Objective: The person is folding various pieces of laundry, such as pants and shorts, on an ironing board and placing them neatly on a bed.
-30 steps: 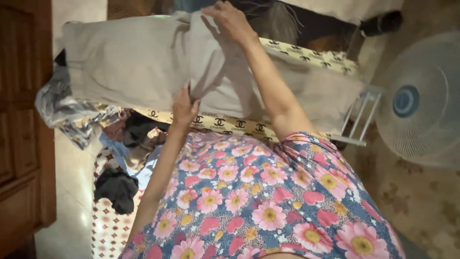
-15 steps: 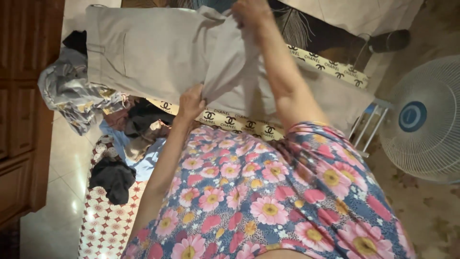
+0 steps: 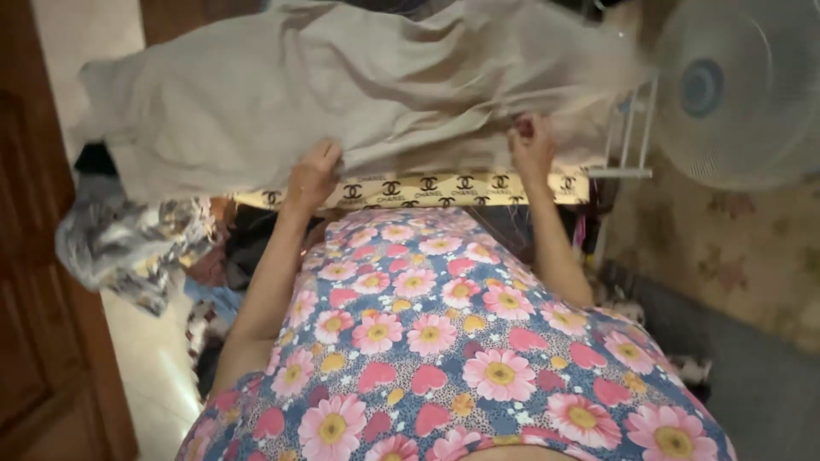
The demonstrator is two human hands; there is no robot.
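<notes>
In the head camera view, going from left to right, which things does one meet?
Wooden door → patterned grey cloth heap → left hand on the beige garment → right hand → white fan.

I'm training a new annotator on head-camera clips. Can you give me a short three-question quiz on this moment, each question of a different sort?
1. True or false: both hands grip the near edge of the grey garment.
2. Which stands on the person's right? A) a white fan B) a wooden door C) a pile of clothes
3. What does the garment lie on?

Key
1. True: the left hand and right hand each pinch the cloth's edge.
2. A
3. A padded board with a patterned yellow trim, probably an ironing board.
</notes>
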